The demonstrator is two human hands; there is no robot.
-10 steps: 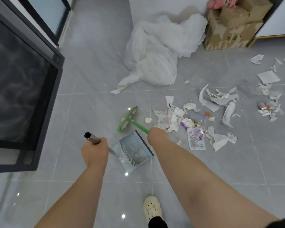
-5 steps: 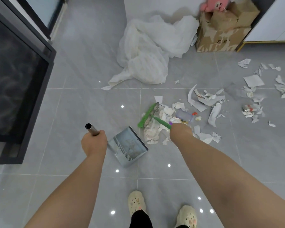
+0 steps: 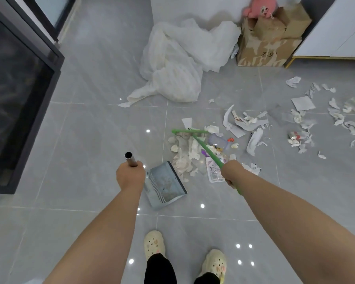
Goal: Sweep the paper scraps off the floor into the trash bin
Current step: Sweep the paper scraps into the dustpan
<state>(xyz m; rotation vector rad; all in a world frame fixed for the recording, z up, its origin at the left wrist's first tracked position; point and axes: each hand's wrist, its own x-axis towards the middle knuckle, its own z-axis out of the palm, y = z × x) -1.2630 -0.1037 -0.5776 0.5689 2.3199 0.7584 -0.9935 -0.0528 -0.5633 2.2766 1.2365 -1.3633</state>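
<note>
Two hands in view, both busy

Left hand (image 3: pixel 130 175) is clenching around one metal tube handle (image 3: pixel 131 159), open end of the tube sticking up above the fist. The handle is leading down to one grey dustpan (image 3: pixel 165 185), which is sitting flat on the floor (image 3: pixel 90 140) with its dark front lip facing the litter.

Right hand (image 3: pixel 232 173) is grasping one green broom (image 3: pixel 209 151) low on its stick, the stick's end poking out behind the wrist. The broom head (image 3: pixel 190 131) is lying across the far side of the nearest heap.

Paper scraps, too many to count singly, are lying in three loose groups:
- nearest heap (image 3: pixel 184 154), crumpled, between broom head and dustpan, its near edge touching the lip
- middle group (image 3: pixel 244 121) of long torn strips, beyond and to the right
- far-right group (image 3: pixel 303 103), scattered wide, well apart from the dustpan

One printed packet (image 3: pixel 213 171) is lying flat just beside the right hand.

Behind: one crumpled white plastic sheet (image 3: pixel 178 64), two cardboard boxes (image 3: pixel 262 52), the smaller stacked on the larger, and one pink plush toy (image 3: pixel 258 8) sitting on top.

Two cream shoes (image 3: pixel 154 244) are standing at the bottom edge of the view
</note>
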